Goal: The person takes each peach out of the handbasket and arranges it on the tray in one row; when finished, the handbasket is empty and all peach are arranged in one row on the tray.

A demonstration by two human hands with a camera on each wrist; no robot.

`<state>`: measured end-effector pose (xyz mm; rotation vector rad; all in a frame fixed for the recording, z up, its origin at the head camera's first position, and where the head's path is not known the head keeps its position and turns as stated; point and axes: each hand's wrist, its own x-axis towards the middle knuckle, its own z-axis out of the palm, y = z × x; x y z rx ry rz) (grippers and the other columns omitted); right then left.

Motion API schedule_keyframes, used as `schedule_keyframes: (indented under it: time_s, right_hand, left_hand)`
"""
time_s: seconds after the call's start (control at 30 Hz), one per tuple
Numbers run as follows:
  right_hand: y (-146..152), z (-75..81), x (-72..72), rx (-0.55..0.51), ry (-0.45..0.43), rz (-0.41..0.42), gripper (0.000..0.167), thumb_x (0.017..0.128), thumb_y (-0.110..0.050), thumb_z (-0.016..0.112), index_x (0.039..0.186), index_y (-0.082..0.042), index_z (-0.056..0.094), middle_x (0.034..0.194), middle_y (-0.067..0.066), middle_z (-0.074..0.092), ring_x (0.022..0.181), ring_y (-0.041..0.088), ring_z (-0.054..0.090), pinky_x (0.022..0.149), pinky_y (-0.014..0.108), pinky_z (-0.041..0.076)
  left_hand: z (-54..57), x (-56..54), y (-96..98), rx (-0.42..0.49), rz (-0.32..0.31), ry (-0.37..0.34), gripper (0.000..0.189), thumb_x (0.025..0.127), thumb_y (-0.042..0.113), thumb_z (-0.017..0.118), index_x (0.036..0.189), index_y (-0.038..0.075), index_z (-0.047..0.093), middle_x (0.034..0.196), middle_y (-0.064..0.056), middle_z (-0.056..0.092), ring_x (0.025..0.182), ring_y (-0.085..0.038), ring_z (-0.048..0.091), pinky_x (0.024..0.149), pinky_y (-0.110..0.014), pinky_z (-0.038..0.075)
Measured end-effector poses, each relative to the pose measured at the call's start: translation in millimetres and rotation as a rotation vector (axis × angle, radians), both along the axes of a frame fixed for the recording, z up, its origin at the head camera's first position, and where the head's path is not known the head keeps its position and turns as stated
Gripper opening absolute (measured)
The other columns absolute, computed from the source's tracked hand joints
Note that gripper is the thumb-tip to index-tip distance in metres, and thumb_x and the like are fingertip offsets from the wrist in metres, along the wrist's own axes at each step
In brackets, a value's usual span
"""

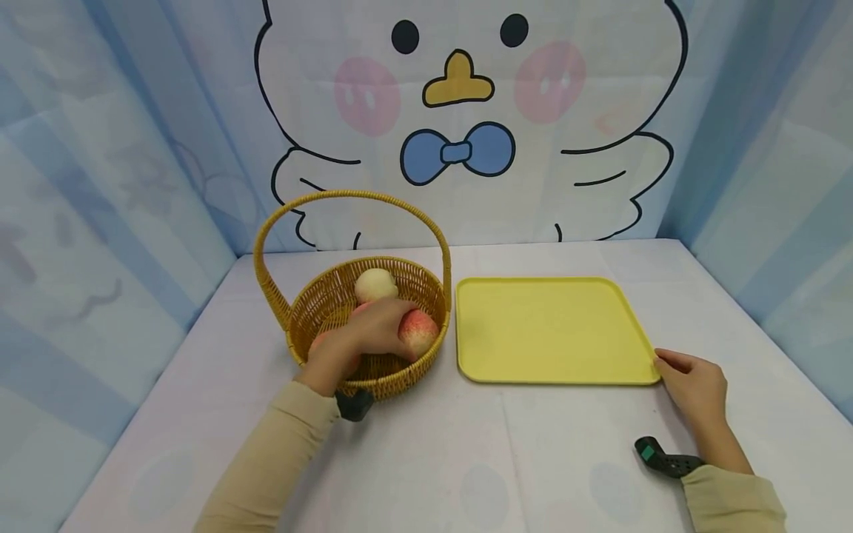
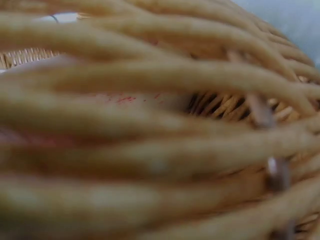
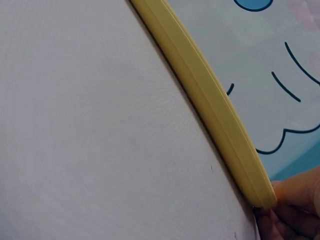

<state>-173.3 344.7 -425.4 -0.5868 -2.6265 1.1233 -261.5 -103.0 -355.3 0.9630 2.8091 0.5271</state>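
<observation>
The backdrop (image 1: 460, 215), printed with a bow-tied bird, is the largest element; the top of the frame cuts off the bird's head. Before it spreads the white counter (image 1: 466, 459), its near edge out of view. On the counter, to the left, stands the wicker basket (image 1: 393, 386), arched handle upright; my forearm crosses its rim and hides part of the interior. Just to its right lies the yellow tray (image 1: 546, 333); whether the two touch, I cannot tell. My left sleeve (image 1: 280, 459) and right sleeve (image 1: 733, 500) are both cut off below.

My left grip (image 1: 381, 326), inside the basket, grasps the red-blushed peach (image 1: 420, 333) between thumb and fingers. My right grip (image 1: 696, 389) pinches the tray's near right corner; the right wrist view shows it only in part, the lower fingers in shadow.

The peach sits at the basket's right side, partly covered by my grip. Beyond my knuckles rests a pale fruit (image 1: 375, 285); a reddish fruit (image 1: 362, 306) is mostly hidden behind them, and a second reddish fruit (image 1: 318, 342) shows partly beneath my wrist. In the left wrist view, blurred weave masks nearly everything; red specks show through gaps, their fruit indeterminable.
</observation>
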Motion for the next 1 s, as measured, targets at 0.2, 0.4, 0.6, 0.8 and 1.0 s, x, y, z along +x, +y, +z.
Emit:
schedule_keyframes:
  time_s: [0.2, 0.4, 0.6, 0.8, 1.0]
  right_hand:
    - [0, -0.5, 0.9, -0.001, 0.015, 0.002, 0.039, 0.092, -0.019, 0.052, 0.118, 0.009, 0.056, 0.114, 0.029, 0.055, 0.112, 0.042, 0.045, 0.088, 0.051, 0.037]
    - [0, -3.0, 1.7, 0.011, 0.011, -0.008, 0.038, 0.091, -0.018, 0.052, 0.118, 0.009, 0.057, 0.114, 0.028, 0.056, 0.111, 0.042, 0.046, 0.088, 0.05, 0.036]
    - [-1, -5.1, 2.8, 0.012, 0.009, -0.006, 0.037, 0.091, -0.017, 0.052, 0.118, 0.008, 0.057, 0.115, 0.027, 0.056, 0.111, 0.041, 0.046, 0.087, 0.049, 0.037]
    - [-1, -3.7, 2.3, 0.013, 0.006, -0.013, 0.038, 0.092, -0.019, 0.052, 0.118, 0.007, 0.057, 0.116, 0.026, 0.056, 0.112, 0.039, 0.046, 0.084, 0.044, 0.04]
    - [-1, -2.3, -2.1, 0.049, 0.031, 0.001, 0.035, 0.092, -0.016, 0.051, 0.119, 0.007, 0.057, 0.116, 0.025, 0.057, 0.107, 0.036, 0.05, 0.071, 0.027, 0.039]
  left_hand:
    - [-5.1, -2.2, -0.8, 0.056, -0.024, 0.038, 0.067, 0.063, 0.032, 0.081, 0.117, 0.003, 0.055, 0.103, -0.004, 0.058, 0.096, -0.02, 0.053, 0.085, -0.035, 0.042]
    - [-11.0, -1.1, -1.5, 0.074, -0.018, 0.081, 0.065, 0.062, 0.034, 0.079, 0.115, 0.003, 0.057, 0.103, -0.002, 0.058, 0.095, -0.017, 0.053, 0.083, -0.033, 0.043]
    - [-11.7, 3.5, -4.1, 0.102, 0.033, 0.074, 0.071, 0.06, 0.036, 0.079, 0.118, 0.004, 0.055, 0.107, -0.002, 0.056, 0.096, -0.016, 0.052, 0.082, -0.032, 0.044]
    - [-2.0, 7.3, -4.1, 0.18, 0.051, 0.079, 0.073, 0.062, 0.034, 0.079, 0.121, 0.002, 0.051, 0.108, -0.004, 0.056, 0.096, -0.017, 0.053, 0.083, -0.034, 0.044]
    - [7.7, 12.0, -5.0, 0.261, 0.085, 0.077, 0.078, 0.064, 0.036, 0.081, 0.125, 0.0, 0.048, 0.112, -0.007, 0.055, 0.099, -0.018, 0.053, 0.086, -0.035, 0.044]
